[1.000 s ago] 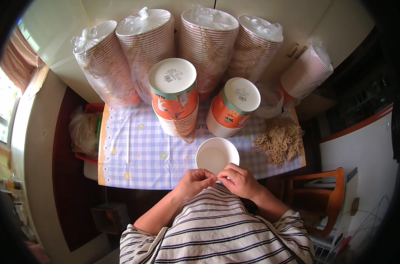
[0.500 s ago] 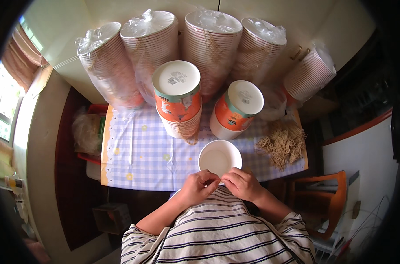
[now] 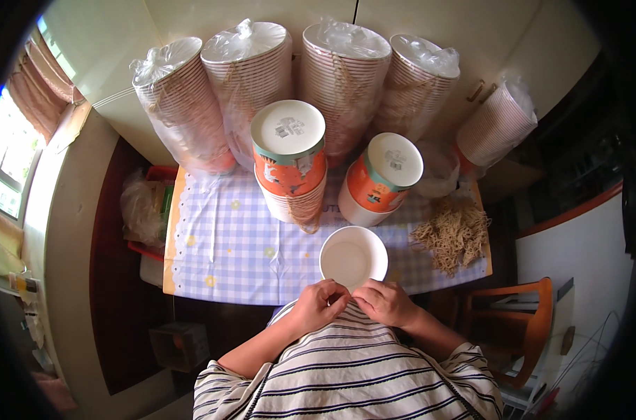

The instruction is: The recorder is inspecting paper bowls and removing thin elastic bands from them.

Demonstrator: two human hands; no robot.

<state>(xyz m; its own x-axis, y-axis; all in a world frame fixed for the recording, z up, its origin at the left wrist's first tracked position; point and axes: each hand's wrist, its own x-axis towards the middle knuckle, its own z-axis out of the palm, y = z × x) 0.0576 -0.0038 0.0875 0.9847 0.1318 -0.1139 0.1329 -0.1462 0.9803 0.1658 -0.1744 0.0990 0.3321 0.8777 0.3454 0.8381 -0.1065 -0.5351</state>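
Hands (image 3: 322,306) near tub (image 3: 353,253), unreadable base print (image 3: 290,127) beyond

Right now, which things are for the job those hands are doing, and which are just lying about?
Probably for the job:
white tub, nearest the fingers
tan string pile
orange-patterned tubs, upside down
plastic-bagged tub stacks, at the back

Probably just lying about:
red bin, far left
wooden chair, lower right

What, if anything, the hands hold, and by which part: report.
Cannot tell: left hand and right hand pinch near the white cup; anything between is too small.
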